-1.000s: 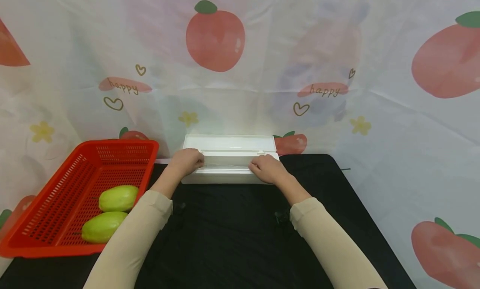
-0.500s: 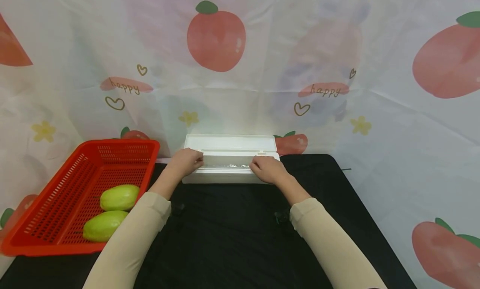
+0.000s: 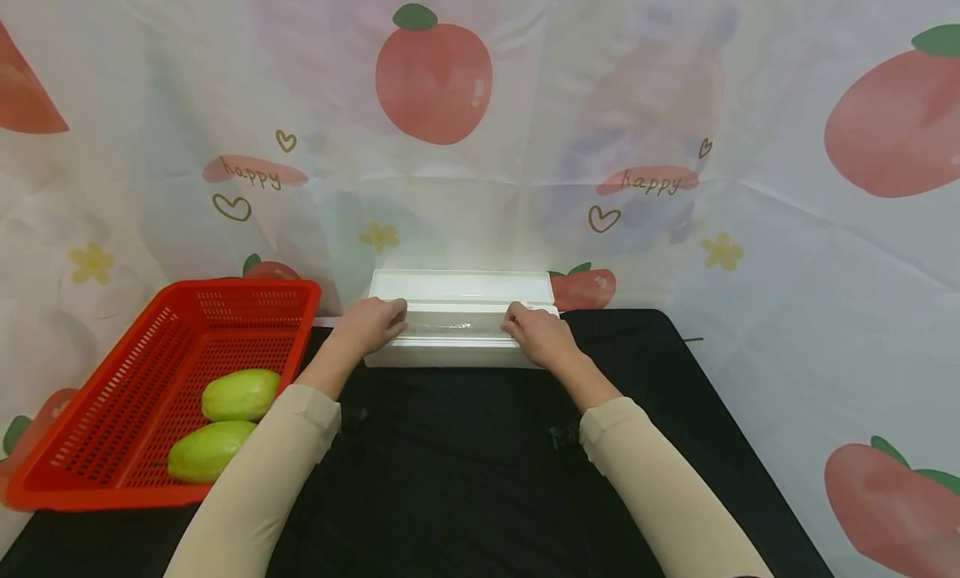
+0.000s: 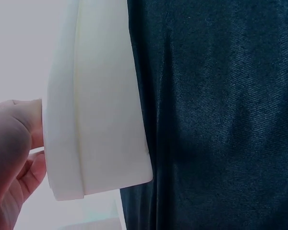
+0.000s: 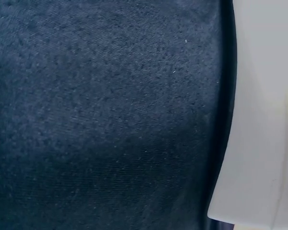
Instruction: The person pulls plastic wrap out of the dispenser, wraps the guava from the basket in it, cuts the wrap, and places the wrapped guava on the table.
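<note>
A long white cling film dispenser [image 3: 450, 356] stands at the far edge of the black table, its lid [image 3: 461, 286] tipped back. Clear cling film [image 3: 450, 326] glints in a band across its opening, between my two hands. At the left end my left hand [image 3: 369, 324] pinches the film with curled fingers; in the left wrist view its thumb and fingers show behind the dispenser [image 4: 105, 105]. My right hand [image 3: 540, 335] pinches the film near the right end, thumb and fingertips together. The right wrist view holds only the dispenser's end [image 5: 259, 143] and the cloth, with the hand out of sight.
A red plastic basket [image 3: 120, 378] stands on the left, partly behind my left sleeve. Two green oblong fruits [image 3: 240, 395] lie in it. Black cloth [image 3: 465, 470] covers the table, and a fruit-printed curtain [image 3: 495, 211] hangs right behind the dispenser.
The glint of the film between my hands has risen slightly from the dispenser's front edge. My right hand's fingers have shifted up a little; the left hand stays nearly in place.
</note>
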`<state>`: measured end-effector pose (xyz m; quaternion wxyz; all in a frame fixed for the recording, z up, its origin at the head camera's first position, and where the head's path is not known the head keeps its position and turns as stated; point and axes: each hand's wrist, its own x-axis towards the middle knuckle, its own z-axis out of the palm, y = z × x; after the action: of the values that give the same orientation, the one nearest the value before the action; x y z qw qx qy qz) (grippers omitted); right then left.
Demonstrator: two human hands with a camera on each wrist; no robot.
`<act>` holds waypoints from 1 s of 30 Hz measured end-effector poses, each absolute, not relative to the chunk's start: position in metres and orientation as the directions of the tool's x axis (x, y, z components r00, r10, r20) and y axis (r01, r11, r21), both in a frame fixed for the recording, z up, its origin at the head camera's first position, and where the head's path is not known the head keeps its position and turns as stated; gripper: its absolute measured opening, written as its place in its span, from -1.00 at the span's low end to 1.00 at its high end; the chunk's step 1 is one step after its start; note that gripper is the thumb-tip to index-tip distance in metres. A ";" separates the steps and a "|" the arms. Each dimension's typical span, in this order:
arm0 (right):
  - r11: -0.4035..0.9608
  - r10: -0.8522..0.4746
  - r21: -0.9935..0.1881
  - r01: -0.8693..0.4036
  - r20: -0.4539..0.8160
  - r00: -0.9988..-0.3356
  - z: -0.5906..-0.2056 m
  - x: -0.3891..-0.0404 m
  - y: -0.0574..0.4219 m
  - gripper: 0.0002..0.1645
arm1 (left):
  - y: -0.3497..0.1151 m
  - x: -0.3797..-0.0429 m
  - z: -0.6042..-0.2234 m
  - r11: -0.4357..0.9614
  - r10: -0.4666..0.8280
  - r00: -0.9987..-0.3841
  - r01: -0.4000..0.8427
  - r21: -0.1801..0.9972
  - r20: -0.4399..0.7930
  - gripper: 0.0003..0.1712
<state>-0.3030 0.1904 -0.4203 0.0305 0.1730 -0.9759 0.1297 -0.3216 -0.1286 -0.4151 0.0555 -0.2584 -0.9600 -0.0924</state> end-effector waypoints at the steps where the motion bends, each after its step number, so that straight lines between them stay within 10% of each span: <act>1: 0.905 -0.328 -0.247 -0.346 0.114 -0.938 -0.421 -0.303 0.191 -0.78 | -0.129 -0.322 -0.415 0.845 0.492 -0.857 0.512 0.153 0.150 -0.89; 19: 0.876 -0.341 -0.282 -0.392 0.212 -0.916 -0.424 -0.306 0.200 -0.79 | -0.136 -0.321 -0.409 0.810 0.504 -0.856 0.515 0.280 0.117 -0.90; 30: 0.771 -0.532 -0.214 -0.600 0.301 -0.791 -0.425 -0.308 0.218 -0.85 | -0.145 -0.321 -0.406 0.767 0.538 -0.827 0.561 0.312 0.164 -0.93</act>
<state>-0.3077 0.2175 -0.4254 0.1121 0.3030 -0.9342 0.1511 -0.3214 -0.1448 -0.4057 0.0323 -0.2925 -0.9394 -0.1760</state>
